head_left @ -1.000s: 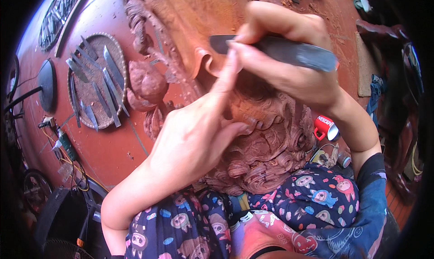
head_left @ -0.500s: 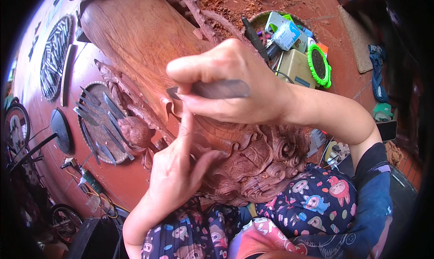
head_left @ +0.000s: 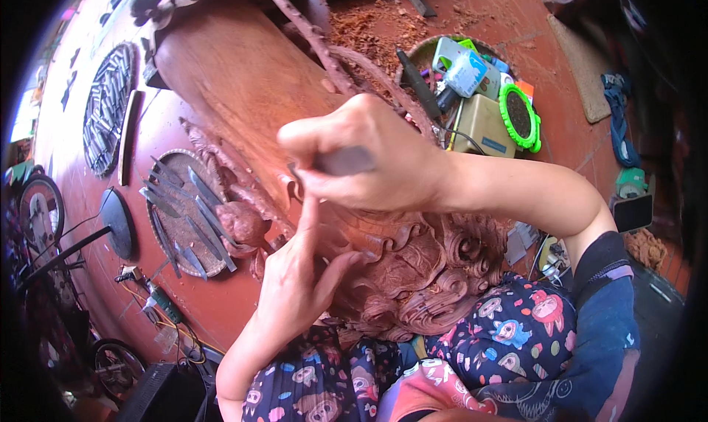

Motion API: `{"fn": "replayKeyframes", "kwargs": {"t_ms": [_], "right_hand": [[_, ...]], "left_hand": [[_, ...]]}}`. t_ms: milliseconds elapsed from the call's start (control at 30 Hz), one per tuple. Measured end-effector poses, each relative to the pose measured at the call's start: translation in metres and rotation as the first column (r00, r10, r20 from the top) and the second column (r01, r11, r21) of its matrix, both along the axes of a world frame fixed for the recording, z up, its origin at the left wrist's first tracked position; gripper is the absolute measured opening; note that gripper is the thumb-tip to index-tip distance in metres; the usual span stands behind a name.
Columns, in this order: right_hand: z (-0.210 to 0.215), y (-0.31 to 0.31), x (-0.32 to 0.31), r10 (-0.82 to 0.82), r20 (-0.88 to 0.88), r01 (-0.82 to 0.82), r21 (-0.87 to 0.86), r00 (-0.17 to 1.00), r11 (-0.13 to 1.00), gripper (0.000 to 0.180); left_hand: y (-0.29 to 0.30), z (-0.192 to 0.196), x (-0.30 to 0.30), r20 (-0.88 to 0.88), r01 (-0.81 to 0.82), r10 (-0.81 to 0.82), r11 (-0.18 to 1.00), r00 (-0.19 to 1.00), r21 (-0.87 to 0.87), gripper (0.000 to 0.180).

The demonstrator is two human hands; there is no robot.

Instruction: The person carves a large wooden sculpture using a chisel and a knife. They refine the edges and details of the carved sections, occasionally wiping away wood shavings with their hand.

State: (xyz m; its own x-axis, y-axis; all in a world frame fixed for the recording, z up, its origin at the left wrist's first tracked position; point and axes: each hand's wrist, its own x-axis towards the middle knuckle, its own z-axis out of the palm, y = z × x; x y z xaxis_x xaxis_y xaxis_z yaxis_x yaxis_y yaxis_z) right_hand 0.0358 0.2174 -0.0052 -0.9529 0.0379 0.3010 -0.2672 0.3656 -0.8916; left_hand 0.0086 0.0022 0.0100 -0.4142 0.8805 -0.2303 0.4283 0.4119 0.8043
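Observation:
My right hand [head_left: 372, 153] is closed around a carving chisel [head_left: 345, 161], a short dark tool blurred along its shank. Its tip points down at a curled edge on a large reddish-brown wood carving [head_left: 236, 75] across my lap. Below it, my left hand [head_left: 295, 263] has its index finger stretched up to the right hand near the chisel's tip. The left thumb is spread out over the carved scrolls, and this hand grips nothing I can see. The contact between the tip and the wood is partly hidden by my fingers.
A round tray [head_left: 184, 230] of flat chisels lies left of the carving, with another tray of tools [head_left: 109, 112] beyond. A black lamp [head_left: 118, 223] stands at the left. A cluttered basket [head_left: 413, 50] sits at the far right, a green-rimmed round object [head_left: 520, 117] beside it.
The whole view has shifted, so the trays and carving appear farther right and lower. My right hand has tilted, and less of the chisel shows. The left hand keeps its pose.

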Motion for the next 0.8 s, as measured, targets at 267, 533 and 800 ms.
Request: {"fn": "replayKeyframes", "kwargs": {"t_ms": [267,533,800], "right_hand": [[0.011,-0.010,0.000,-0.021,-0.018,0.024,0.148,1.000,0.989,0.011],[0.018,-0.008,0.000,0.001,0.035,-0.011,0.276,0.999,0.961,0.017],[0.032,0.007,0.006,0.020,0.079,-0.049,0.383,0.997,0.922,0.018]], "left_hand": [[-0.007,-0.005,-0.003,0.033,-0.021,0.019,0.998,0.999,0.053,0.090],[-0.007,-0.008,-0.005,0.052,-0.050,0.042,0.983,0.998,0.174,0.089],[-0.001,-0.005,-0.005,0.077,-0.002,-0.006,0.994,0.997,0.108,0.091]]}}
